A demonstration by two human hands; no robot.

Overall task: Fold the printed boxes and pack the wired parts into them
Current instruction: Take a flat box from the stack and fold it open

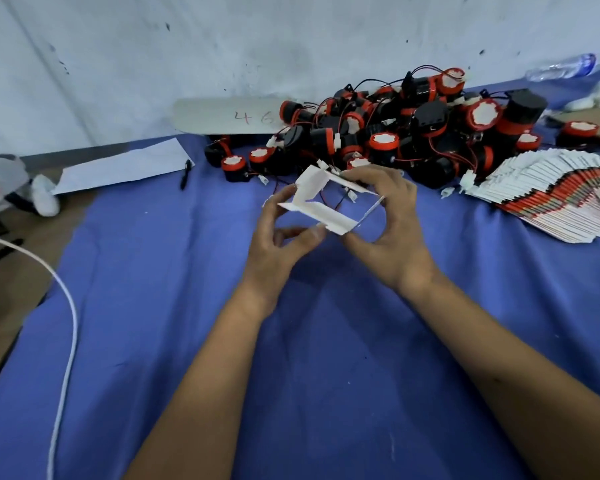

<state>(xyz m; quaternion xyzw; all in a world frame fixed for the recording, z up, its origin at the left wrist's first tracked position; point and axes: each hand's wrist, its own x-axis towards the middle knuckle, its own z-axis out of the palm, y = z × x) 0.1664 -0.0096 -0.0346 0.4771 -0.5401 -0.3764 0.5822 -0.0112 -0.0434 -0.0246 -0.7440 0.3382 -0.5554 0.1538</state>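
Observation:
I hold one white cardboard box (321,202) in the air over the blue cloth, partly opened, its white inside and loose flaps facing me. My left hand (284,233) pinches its left and lower edge between thumb and fingers. My right hand (388,220) grips the right side, fingers curled over the top and thumb under the lower corner. Behind the box lies a big pile of black and red wired parts (395,133) with white tops and thin red and black wires. A fanned stack of flat printed boxes (561,199) lies at the right.
The blue cloth (187,306) covers the table. A white paper sheet (125,168) and a black pen (186,173) lie at the back left. A white cord (66,306) curves down the left side. A plastic bottle (561,67) lies at the far right, by the wall.

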